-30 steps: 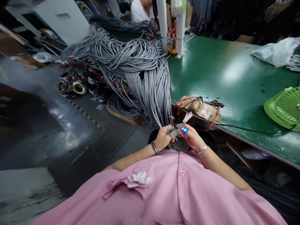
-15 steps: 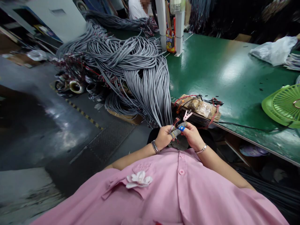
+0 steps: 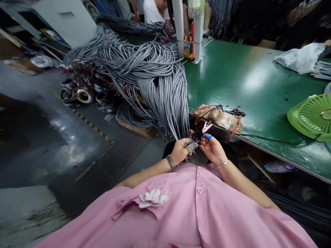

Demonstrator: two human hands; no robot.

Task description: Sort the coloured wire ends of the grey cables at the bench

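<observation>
My left hand (image 3: pixel 180 151) is closed round the end of a grey cable, with thin coloured wires (image 3: pixel 191 138) fanning out above its taped thumb. My right hand (image 3: pixel 212 148) is pinched just to the right, a blue cap on one fingertip, its fingers at the wire ends. A pink clip (image 3: pixel 206 126) hangs just above both hands, at the edge of a taped brown block (image 3: pixel 221 119). A big bundle of grey cables (image 3: pixel 152 74) drapes from the table down toward my hands.
The green table (image 3: pixel 248 75) stretches to the right, bearing a green fan guard (image 3: pixel 311 116), a clear plastic bag (image 3: pixel 300 58) and a white post (image 3: pixel 199 27). Another person in white (image 3: pixel 152 12) sits at the far end. Tape rolls (image 3: pixel 82 95) lie on the floor left.
My hands have drawn slightly apart, the right one shifting to the right, so the coloured wire ends now show between them. The view shifted a little.
</observation>
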